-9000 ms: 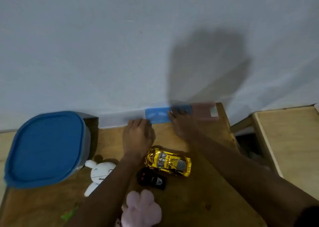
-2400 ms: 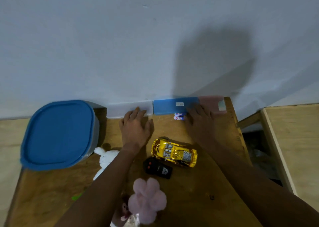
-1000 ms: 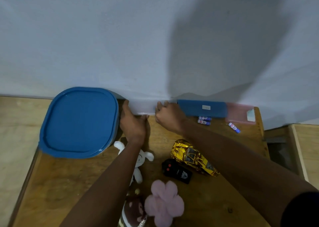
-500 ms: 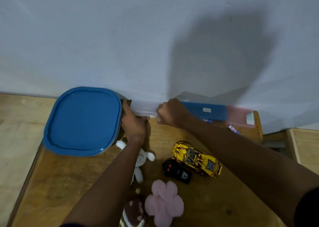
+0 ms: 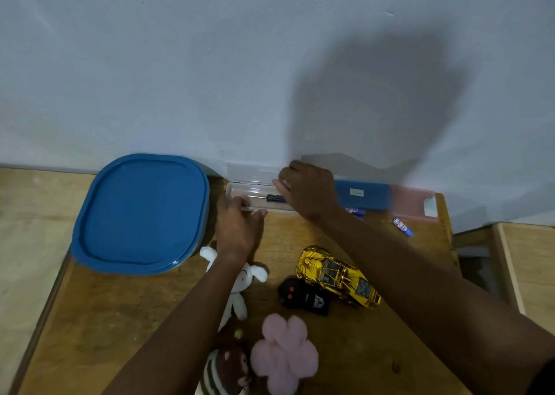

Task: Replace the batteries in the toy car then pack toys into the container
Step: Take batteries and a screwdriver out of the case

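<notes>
- Here, on a wooden tabletop [image 5: 360,349] set against a pale wall [image 5: 210,64], both hands work at a clear case [image 5: 237,191] lying along the back edge.
- The left hand [image 5: 238,229] rests on the case's front rim near its left end, fingers curled loosely over the edge; it steadies the case rather than gripping it tight.
- The right hand [image 5: 309,192] lies across the case's right end, fingers bent down onto it (whether they pinch anything inside I cannot tell).
- The case is open, its lid [image 5: 252,171] tipped back against the wall, and a dark-handled screwdriver [image 5: 267,198] lies inside.
- A blue case [image 5: 365,195] and a pink case [image 5: 411,204] continue the row to the right along the back edge, both shut.
- Batteries lie in front of those cases: one [image 5: 403,227] loose near the back right corner, others [image 5: 356,211] partly hidden by the right wrist.
- The car [image 5: 338,276], gold, sits right of centre, wheels down, just beside a black remote [image 5: 304,297].
- The container [image 5: 141,214], with its blue lid on, stands at the back left corner.
- A white plush [image 5: 243,280] lies under the left forearm; a pink plush [image 5: 285,352] and a brown plush [image 5: 225,367] sit near the front edge.
</notes>
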